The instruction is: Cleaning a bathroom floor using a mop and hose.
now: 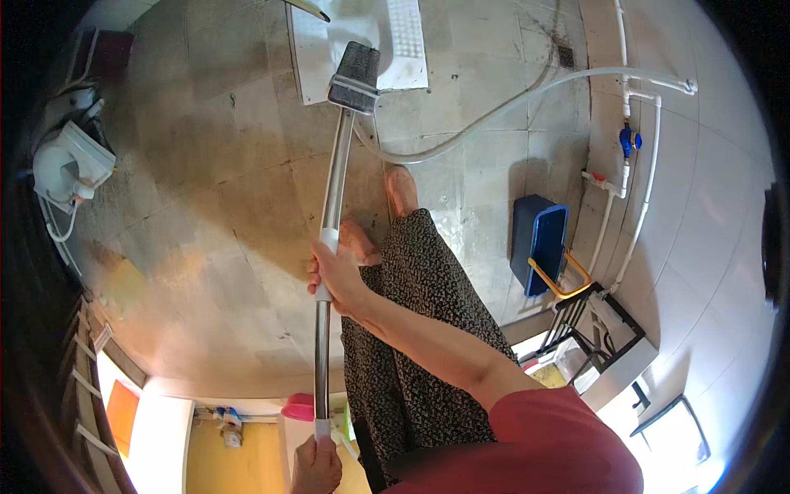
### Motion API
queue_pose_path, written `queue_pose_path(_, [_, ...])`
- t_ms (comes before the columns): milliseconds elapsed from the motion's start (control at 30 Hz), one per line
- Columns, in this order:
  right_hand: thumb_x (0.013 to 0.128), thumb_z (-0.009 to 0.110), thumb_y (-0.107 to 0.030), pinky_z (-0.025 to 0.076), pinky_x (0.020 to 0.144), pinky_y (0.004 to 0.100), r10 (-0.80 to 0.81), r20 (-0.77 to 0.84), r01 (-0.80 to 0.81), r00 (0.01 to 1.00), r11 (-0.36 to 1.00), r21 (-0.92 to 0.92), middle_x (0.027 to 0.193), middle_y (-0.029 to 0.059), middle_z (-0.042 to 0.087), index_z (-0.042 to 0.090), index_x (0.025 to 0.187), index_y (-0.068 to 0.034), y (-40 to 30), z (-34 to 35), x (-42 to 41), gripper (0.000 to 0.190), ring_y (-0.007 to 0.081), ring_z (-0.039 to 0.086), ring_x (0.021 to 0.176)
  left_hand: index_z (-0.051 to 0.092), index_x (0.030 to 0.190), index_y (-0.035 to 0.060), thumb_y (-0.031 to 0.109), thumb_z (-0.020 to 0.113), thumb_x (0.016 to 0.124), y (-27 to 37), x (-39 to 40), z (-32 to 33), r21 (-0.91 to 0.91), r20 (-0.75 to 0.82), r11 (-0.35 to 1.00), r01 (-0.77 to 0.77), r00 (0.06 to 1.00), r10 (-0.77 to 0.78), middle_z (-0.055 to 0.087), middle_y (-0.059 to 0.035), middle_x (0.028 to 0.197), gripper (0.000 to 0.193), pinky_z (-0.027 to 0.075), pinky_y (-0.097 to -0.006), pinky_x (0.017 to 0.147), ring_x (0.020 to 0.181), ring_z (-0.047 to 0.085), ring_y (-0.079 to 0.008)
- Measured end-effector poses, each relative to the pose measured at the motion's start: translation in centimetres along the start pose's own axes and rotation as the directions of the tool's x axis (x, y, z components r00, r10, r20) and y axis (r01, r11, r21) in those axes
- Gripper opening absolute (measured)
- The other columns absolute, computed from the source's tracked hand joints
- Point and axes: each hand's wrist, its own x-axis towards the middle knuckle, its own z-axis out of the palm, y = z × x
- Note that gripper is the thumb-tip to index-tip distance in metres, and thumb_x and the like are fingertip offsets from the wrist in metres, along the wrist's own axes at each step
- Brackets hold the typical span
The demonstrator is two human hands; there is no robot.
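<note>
A long-handled floor scrubber or mop (333, 179) with a metal pole and a dark, flat head stands in front of me. Its head (357, 71) is over the near edge of a white squat toilet pan (407, 55); contact between them cannot be told. My right hand (336, 272) is closed around the pale grip midway along the pole. Lower in the view, my left hand (316, 464) holds the pole's end. Both bare feet (402, 188) are on the grey tiled floor (247, 160), just right of the pole.
A clear hose (457, 143) curves across the floor from the wall pipes (655, 142). At the right is a blue bin (538, 247) with a yellow handle, beside a black rack (571, 318). A white fixture (74, 163) is at the left. A small drain (565, 57) lies near the wall.
</note>
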Motion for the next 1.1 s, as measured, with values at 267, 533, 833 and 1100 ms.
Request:
queue_pose_path(267, [0.084, 0.054, -0.014, 0.041, 0.035, 0.0327, -0.142, 0.025, 0.142, 0.990, 0.943, -0.301, 0.054, 0.0082, 0.048, 0.050, 0.067, -0.002, -5.9, 0.4, 8.2, 0.021, 0.0179, 0.048, 0.040, 0.045, 0.073, 0.0104, 0.032, 0.042, 0.096, 5.7, -2.2, -1.7, -0.360, 0.268, 0.768, 0.530, 0.847, -0.459, 0.037, 0.0009, 0.051, 0.032, 0.028, -0.0261, 0.034, 0.038, 0.036, -0.0102])
queue_pose_path(533, [0.080, 0.050, -0.007, 0.039, 0.036, 0.0325, 0.134, 0.039, -0.138, 0.990, 0.979, 0.148, 0.054, 0.0047, 0.042, 0.045, 0.069, -0.005, -12.9, -1.2, 15.6, 0.013, 0.0156, 0.044, 0.041, 0.046, 0.075, 0.0041, 0.014, 0.043, 0.090, 4.6, -10.3, -3.7, 0.119, 0.160, 0.950, 0.290, 0.938, -0.307, 0.043, -0.0095, 0.063, 0.018, 0.034, -0.0354, 0.044, 0.050, 0.041, -0.0220])
queue_pose_path(833, [0.082, 0.054, -0.014, 0.039, 0.038, 0.0284, -0.058, 0.093, 0.065, 0.994, 0.995, -0.076, 0.058, 0.0015, 0.043, 0.045, 0.071, -0.007, -5.1, 0.7, 10.4, 0.017, 0.0121, 0.044, 0.043, 0.049, 0.077, 0.0078, 0.043, 0.039, 0.096, 1.1, -5.1, -0.6, -0.161, 0.154, 0.936, 0.311, 0.945, -0.288, 0.034, 0.0046, 0.053, 0.041, 0.026, -0.0232, 0.037, 0.040, 0.032, -0.0070])
queue_pose_path(1100, [0.082, 0.055, -0.015, 0.037, 0.033, 0.0322, -0.060, 0.009, 0.061, 0.998, 0.988, -0.142, 0.053, 0.0047, 0.043, 0.044, 0.066, -0.006, -2.8, 1.0, 3.5, 0.022, 0.0159, 0.043, 0.038, 0.046, 0.076, 0.0118, 0.043, 0.038, 0.096, 5.5, 1.8, -1.7, -0.509, 0.168, 0.789, 0.344, 0.939, -0.302, 0.032, 0.0066, 0.049, 0.038, 0.024, -0.0209, 0.033, 0.036, 0.032, -0.0043])
